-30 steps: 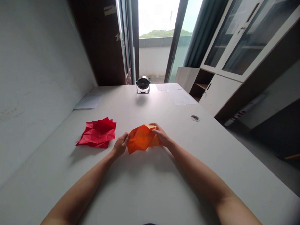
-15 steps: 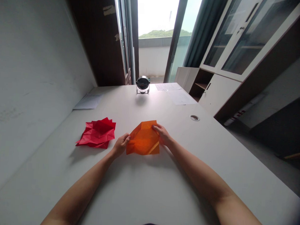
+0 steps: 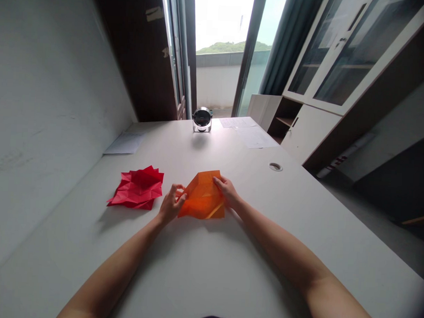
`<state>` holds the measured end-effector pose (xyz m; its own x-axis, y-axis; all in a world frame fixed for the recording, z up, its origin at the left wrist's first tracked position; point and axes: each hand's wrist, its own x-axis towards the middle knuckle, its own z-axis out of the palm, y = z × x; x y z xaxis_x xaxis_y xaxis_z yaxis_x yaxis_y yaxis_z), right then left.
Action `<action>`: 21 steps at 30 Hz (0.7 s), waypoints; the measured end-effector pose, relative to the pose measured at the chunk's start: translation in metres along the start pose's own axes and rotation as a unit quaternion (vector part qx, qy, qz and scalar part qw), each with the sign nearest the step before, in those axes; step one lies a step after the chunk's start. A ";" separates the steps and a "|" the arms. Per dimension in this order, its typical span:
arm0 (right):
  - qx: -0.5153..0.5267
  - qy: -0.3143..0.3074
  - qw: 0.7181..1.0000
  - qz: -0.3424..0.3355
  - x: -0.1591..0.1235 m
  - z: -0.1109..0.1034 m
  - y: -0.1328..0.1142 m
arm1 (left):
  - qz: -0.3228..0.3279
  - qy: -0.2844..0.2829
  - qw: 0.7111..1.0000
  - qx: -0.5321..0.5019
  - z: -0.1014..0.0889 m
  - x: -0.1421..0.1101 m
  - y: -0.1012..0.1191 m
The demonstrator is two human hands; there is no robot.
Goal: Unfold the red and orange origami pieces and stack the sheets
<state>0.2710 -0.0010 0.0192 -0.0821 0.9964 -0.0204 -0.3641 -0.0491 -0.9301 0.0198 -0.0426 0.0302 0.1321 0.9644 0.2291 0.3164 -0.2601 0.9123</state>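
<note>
Creased orange paper (image 3: 202,196) is held up between my two hands over the white table, folded along some edges. My left hand (image 3: 172,204) is at its left side, thumb and fingers curled around the edge in a loose pinch. At the upper right corner, my right hand (image 3: 227,190) grips the sheet with the thumb on the near face and the other fingers behind, mostly hidden. To the left of my left hand lies a crumpled, many-folded piece of red paper (image 3: 137,189), untouched.
On the white table (image 3: 207,271), a round silver-framed device (image 3: 202,119) stands at the far edge. Paper sheets (image 3: 257,137) lie back right, with another sheet (image 3: 124,143) against the left wall. A white ring-rimmed hole (image 3: 275,167) is at the right; cabinets (image 3: 313,130) stand beyond.
My left hand has shifted its fingers on the orange paper's left edge, the index finger lifting and curling. The paper's left side has bent slightly; my right hand has moved a little left.
</note>
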 end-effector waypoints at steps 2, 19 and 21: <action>-0.012 0.001 1.000 -0.002 0.000 0.001 0.003 | 0.030 -0.008 0.999 0.021 -0.001 -0.003 0.006; -0.098 0.016 0.994 -0.041 0.003 0.004 0.008 | 0.210 -0.001 0.946 0.248 -0.002 -0.005 0.018; -0.096 0.006 0.994 -0.047 0.004 0.004 0.011 | 0.203 0.007 0.949 0.242 -0.001 -0.004 0.018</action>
<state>0.2634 0.0019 0.0104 -0.0439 0.9969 0.0654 -0.1864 0.0562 -0.9809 0.0235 -0.0511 0.0458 0.3235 0.7803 0.5353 0.6375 -0.5978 0.4861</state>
